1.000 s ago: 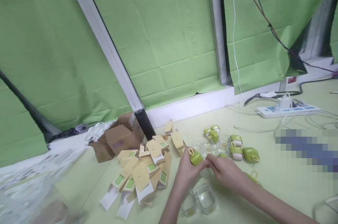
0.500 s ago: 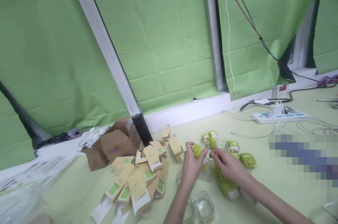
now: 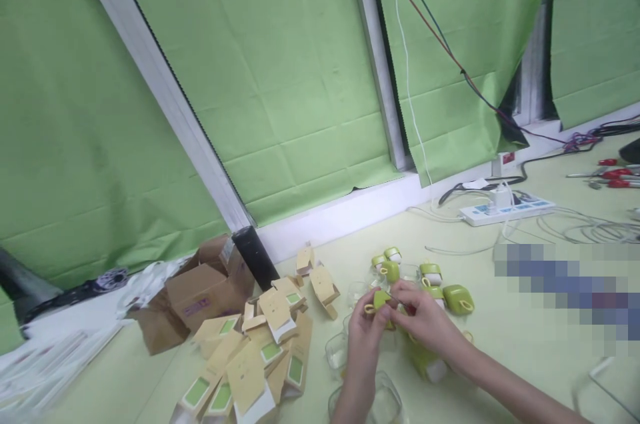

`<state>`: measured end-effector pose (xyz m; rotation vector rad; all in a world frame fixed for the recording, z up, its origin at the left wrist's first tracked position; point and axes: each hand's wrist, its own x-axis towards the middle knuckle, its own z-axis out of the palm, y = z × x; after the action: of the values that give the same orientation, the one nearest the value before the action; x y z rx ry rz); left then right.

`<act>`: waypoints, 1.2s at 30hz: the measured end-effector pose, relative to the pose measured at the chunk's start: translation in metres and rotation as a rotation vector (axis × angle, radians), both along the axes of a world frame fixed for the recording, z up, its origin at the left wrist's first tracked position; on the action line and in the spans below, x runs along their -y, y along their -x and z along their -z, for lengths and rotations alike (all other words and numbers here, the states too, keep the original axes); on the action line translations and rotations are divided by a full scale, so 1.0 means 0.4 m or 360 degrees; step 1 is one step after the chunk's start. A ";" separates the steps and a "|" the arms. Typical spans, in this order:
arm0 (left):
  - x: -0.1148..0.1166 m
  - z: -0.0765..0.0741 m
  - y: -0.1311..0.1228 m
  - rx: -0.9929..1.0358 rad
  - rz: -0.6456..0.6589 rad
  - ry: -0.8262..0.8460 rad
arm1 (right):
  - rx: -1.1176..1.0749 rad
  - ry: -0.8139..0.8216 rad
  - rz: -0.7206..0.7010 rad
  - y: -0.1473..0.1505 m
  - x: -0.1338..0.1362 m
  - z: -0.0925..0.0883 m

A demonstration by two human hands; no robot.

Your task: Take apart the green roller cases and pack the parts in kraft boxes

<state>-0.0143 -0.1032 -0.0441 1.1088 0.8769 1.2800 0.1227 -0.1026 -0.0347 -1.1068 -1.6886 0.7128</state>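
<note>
My left hand is closed around a small green case with a yellow loop at its left end. Fingers pinched, my right hand meets the case from the right; a thin dark sliver shows by its fingertips, too small to name. Just beyond both hands stand several similar green-and-white cases. A rounded green case with a yellow loop lies to the right. Below my hands are clear plastic containers, partly covered by my left arm. More green cases lie half hidden under my right forearm.
Left of my hands is a pile of yellow cartons with green windows. Behind it are an open brown cardboard box and a black cylinder. A white power strip with cables lies at the back right, near red-handled tools.
My view has turned slightly right. The right hand has closed in on the green case, and both hands are now together at it. The case has tilted in my left hand.
</note>
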 end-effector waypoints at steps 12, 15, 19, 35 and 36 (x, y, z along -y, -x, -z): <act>-0.009 -0.012 0.026 -0.0283 0.0128 -0.0039 | -0.0006 -0.0018 0.0013 -0.005 0.007 -0.015; -0.021 -0.028 0.030 -0.0547 -0.0015 -0.0083 | 0.0064 -0.0012 0.0109 -0.056 -0.004 -0.030; -0.028 -0.049 0.033 -0.0990 -0.0183 -0.0245 | 0.0162 0.0056 0.0229 -0.137 -0.032 -0.020; 0.063 -0.052 -0.005 -0.2135 0.0231 -0.0882 | -0.0073 0.0152 -0.0009 -0.146 0.017 -0.017; 0.063 -0.052 -0.002 -0.2161 0.0293 -0.0849 | -0.0075 0.0148 -0.0018 -0.144 0.018 -0.018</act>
<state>-0.0136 -0.1285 -0.0234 2.5110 1.3488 0.4507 0.1804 -0.1099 -0.0275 -1.1367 -1.6371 0.8253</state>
